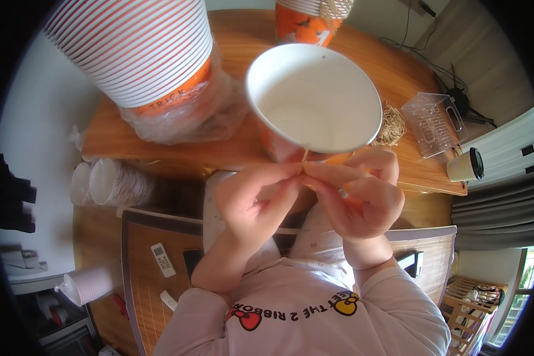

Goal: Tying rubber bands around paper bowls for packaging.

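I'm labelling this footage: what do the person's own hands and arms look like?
The left hand and right hand show no gloves, rings or watch. The left sleeve and right sleeve are pale, ending short of the wrists; the matching top has red and yellow bow prints.

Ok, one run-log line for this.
left hand: pinching tan cord | right hand: pinching tan cord | paper bucket: mouth open, beyond hands
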`<control>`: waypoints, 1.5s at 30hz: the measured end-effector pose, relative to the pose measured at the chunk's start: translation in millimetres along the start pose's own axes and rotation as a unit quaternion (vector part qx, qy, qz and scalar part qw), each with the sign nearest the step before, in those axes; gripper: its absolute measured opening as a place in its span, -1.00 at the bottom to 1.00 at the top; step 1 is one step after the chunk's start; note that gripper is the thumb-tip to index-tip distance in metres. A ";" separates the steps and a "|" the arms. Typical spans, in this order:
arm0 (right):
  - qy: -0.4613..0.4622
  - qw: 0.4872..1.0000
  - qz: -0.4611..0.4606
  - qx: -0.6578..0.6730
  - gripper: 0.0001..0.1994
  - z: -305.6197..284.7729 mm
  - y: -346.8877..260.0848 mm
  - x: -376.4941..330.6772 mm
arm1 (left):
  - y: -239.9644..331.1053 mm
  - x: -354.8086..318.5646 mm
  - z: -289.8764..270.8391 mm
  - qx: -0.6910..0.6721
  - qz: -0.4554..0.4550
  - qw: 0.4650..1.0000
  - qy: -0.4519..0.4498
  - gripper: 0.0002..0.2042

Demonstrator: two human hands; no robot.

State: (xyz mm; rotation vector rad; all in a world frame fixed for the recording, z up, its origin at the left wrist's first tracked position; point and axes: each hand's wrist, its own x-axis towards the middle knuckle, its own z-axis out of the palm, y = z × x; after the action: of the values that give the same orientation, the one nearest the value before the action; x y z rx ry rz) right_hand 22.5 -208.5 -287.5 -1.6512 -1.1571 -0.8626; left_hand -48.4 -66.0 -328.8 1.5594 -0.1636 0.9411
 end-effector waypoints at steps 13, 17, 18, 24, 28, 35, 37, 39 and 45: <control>-0.049 0.996 -0.063 -0.027 -0.69 -3.3 -1.1 20.7 | 16.1 8.2 -0.4 0.100 0.063 0.993 0.026 -0.83; 0.018 0.999 -0.013 0.042 -0.78 -3.3 -1.5 7.4 | 13.1 6.9 -0.9 0.031 0.004 0.999 0.027 -0.84; 0.018 0.999 -0.014 0.042 -0.78 -5.7 -0.7 5.9 | 13.7 6.8 -0.5 -0.018 -0.033 0.999 0.026 -0.85; -0.023 0.999 -0.009 -0.042 -0.68 0.1 -6.1 7.7 | 16.9 5.4 2.0 -0.083 -0.077 0.993 0.024 -0.86; 0.002 0.995 -0.068 -0.068 -0.70 4.5 -1.5 15.2 | 19.0 6.3 0.0 -0.035 -0.042 0.998 0.014 -0.86; -0.004 0.997 -0.075 -0.022 -0.64 3.4 4.3 14.9 | 19.9 5.7 1.6 0.018 0.005 1.000 0.004 -0.85; -0.013 0.997 -0.069 -0.025 -0.62 0.9 3.9 16.0 | 18.9 5.0 1.6 0.038 0.030 0.999 0.012 -0.84; -0.030 0.997 -0.067 -0.015 -0.59 -1.2 3.7 16.0 | 20.1 5.3 -1.3 0.037 0.026 0.999 0.003 -0.84; 0.017 0.999 -0.040 0.031 -0.59 4.5 3.5 7.8 | 22.2 8.5 -2.3 0.086 0.043 0.995 0.003 -0.83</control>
State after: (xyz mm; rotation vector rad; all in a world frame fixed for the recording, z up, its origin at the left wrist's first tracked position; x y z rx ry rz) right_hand 28.4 -202.4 -283.1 -1.5429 -1.2213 -0.8939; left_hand -57.1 -65.9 -306.6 1.7195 -0.1488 1.0489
